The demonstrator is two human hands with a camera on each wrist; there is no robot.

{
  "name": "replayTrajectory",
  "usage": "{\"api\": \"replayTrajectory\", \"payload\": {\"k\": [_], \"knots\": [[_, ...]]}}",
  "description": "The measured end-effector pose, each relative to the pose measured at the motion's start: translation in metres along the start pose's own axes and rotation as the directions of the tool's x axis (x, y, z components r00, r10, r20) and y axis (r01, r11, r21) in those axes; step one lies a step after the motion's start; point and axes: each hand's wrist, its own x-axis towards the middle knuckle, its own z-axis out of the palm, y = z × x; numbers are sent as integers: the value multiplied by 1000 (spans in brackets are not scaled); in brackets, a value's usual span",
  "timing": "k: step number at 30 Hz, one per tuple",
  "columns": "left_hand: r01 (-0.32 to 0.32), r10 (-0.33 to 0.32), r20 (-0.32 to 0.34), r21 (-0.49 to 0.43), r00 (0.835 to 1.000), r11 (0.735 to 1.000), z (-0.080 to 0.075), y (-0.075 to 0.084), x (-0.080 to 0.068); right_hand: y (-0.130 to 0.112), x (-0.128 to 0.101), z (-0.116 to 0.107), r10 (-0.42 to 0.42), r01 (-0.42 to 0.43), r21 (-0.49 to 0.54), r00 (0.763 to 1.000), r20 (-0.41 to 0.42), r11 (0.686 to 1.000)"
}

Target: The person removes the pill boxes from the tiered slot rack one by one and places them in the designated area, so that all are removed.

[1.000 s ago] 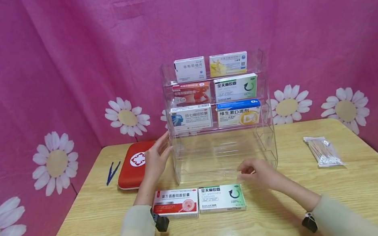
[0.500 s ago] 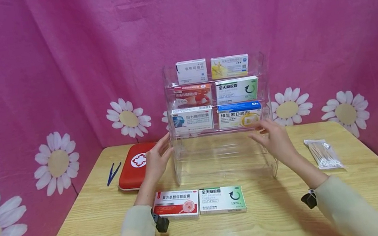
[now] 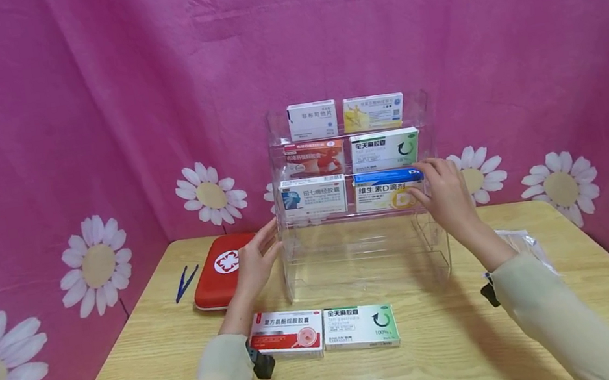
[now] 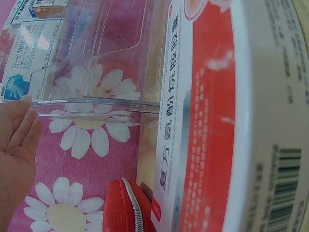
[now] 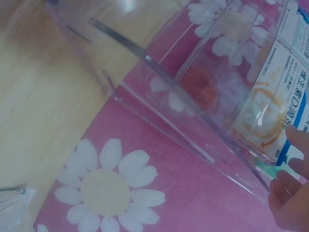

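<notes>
A clear acrylic display rack (image 3: 361, 250) stands on the table with medicine boxes on its upper tiers. My left hand (image 3: 256, 264) rests its straight fingertips against the rack's left side; the left wrist view shows the palm and fingers too. My right hand (image 3: 449, 198) is at the rack's right edge, beside the blue-and-white vitamin D box (image 3: 384, 190). Its thumb is in front of that box's right end and its fingers are near the top right corner; contact is unclear. Left of that box stands a white-and-blue medicine box (image 3: 314, 197).
In front of the rack lie a red-and-white capsule box (image 3: 286, 334) and a green-and-white capsule box (image 3: 360, 327). A red first-aid case (image 3: 218, 285) and blue tweezers (image 3: 185, 283) lie left. A bag of cotton swabs (image 3: 528, 243) is partly behind the right arm.
My right hand has risen from low before the rack to the vitamin D box at its right side. My left hand has stayed at the rack's left side. The head view has tilted slightly.
</notes>
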Motion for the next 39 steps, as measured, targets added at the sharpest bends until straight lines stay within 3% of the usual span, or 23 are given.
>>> {"api": "replayTrajectory", "payload": {"k": [9, 24, 27, 31, 39], "knots": [[16, -16, 15, 12, 1000, 1000, -1, 2, 0, 4, 3, 7, 20, -8, -115, 995, 103, 993], [10, -11, 25, 34, 1000, 999, -3, 5, 2, 3, 12, 5, -12, 13, -107, 1000, 17, 994], [9, -10, 28, 39, 1000, 999, -4, 6, 2, 1, 17, 3, -20, 18, -81, 1000, -20, 997], [-4, 3, 25, 33, 1000, 999, -4, 7, 3, -4, 21, -1, 5, -3, 33, 998, -55, 999], [16, -17, 28, 39, 999, 999, -4, 8, 3, -20, 14, -9, 86, -56, 224, 988, -128, 973]]}}
